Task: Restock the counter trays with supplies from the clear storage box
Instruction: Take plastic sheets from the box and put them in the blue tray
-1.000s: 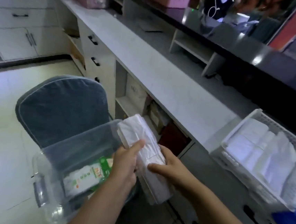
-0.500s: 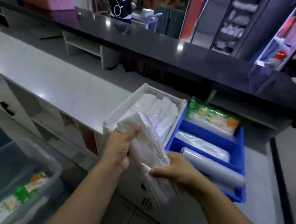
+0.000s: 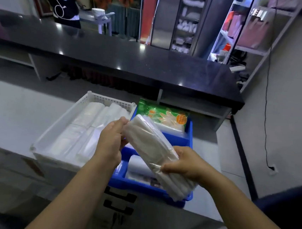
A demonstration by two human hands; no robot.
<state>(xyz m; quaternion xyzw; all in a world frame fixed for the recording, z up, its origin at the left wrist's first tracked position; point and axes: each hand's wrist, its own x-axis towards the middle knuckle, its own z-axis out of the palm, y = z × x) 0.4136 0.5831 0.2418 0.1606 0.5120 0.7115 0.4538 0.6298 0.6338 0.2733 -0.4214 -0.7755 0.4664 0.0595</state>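
I hold a long clear pack of white folded plastic bags (image 3: 150, 147) slantwise above the blue tray (image 3: 150, 188). My left hand (image 3: 111, 141) grips its upper far end, and my right hand (image 3: 186, 164) grips its lower near part. The white perforated tray (image 3: 56, 129) stands left of the blue one and holds several flat clear bag stacks. A green glove packet (image 3: 164, 115) lies in the blue tray's far compartment, and a clear roll (image 3: 138, 165) lies in its near compartment. The clear storage box is out of view.
Both trays stand on a grey counter (image 3: 18, 109) with black drawer handles (image 3: 120, 196) below its front. A raised black bar top (image 3: 115, 59) runs behind. A person stands beyond it at the far left. A wall with a hanging cable lies to the right.
My view has swung right from the storage box on the chair to the counter trays. The pack has travelled with both hands and now hangs over the blue tray.
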